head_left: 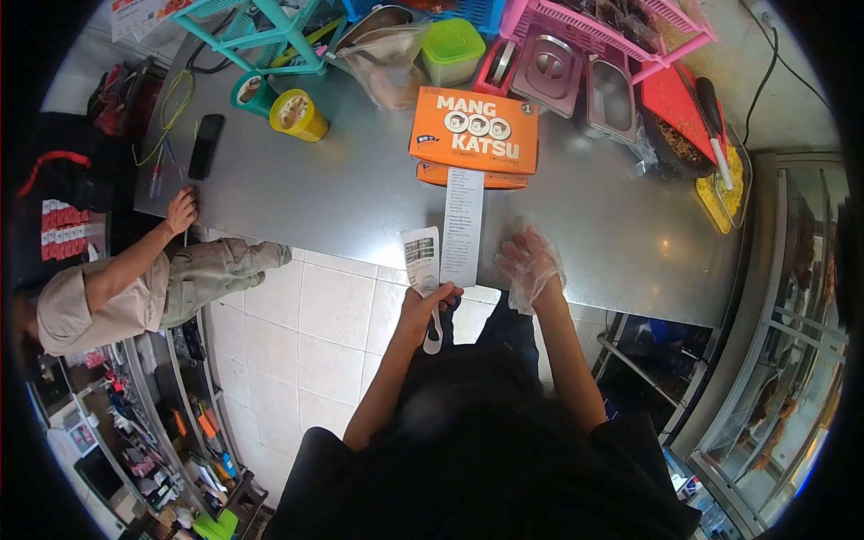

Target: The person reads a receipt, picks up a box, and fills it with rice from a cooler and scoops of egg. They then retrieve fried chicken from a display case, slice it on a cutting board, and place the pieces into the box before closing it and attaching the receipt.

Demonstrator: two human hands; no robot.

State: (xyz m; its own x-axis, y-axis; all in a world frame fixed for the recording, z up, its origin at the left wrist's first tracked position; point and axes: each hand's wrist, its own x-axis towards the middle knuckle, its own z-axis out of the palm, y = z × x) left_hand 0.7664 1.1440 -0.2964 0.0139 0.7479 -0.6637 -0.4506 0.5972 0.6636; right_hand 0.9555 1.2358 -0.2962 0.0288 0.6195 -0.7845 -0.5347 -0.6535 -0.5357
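My left hand (428, 309) is bare and closed around the lower ends of a long printed receipt (463, 229) and a shorter paper slip (422, 258). The long receipt reaches up to the front of the orange boxes (474, 131), stacked on the steel table. A white strip (433, 333) hangs below my fingers. In a clear plastic glove, my right hand (531, 267) rests at the table's front edge, right of the receipt, fingers spread and holding nothing.
Another person (108, 288) stands at the left, one hand on the steel table (351, 193) near a black phone (206, 147). Yellow cup (299, 115), green-lidded tub (452, 52), metal containers (546, 67) and a pink rack (621, 27) line the back. A red tray (681, 112) is at right.
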